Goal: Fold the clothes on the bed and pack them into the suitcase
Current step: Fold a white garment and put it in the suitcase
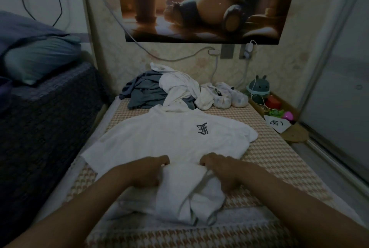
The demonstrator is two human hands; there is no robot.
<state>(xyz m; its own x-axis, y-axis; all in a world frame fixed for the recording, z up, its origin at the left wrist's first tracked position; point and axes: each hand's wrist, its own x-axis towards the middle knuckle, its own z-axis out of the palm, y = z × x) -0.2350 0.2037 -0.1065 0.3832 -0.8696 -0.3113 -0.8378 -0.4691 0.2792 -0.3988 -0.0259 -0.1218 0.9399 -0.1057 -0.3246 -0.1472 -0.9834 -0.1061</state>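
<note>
Gripping a bunched white cloth (187, 193) from both sides, we hold it low over the near end of the bed (269, 153). Our left hand (148, 171) has its fingers (162, 161) curled into the cloth's left edge, and our right hand (221, 169) has its fingers (207, 158) curled round the right edge, beside a grey trim line. We cannot tell whether this bundle is a separate garment or the lower part of the white T-shirt (169, 143) that lies just beyond it. That shirt is spread flat on the checked bed cover, its dark letter logo facing up and its sleeves out to either side. Further back, against the wall, a grey garment (143, 91) and a crumpled white garment (179, 85) lie heaped together, touching the shirt's collar. A pair of small pale shoes (229, 95) sits just right of the heap.
</note>
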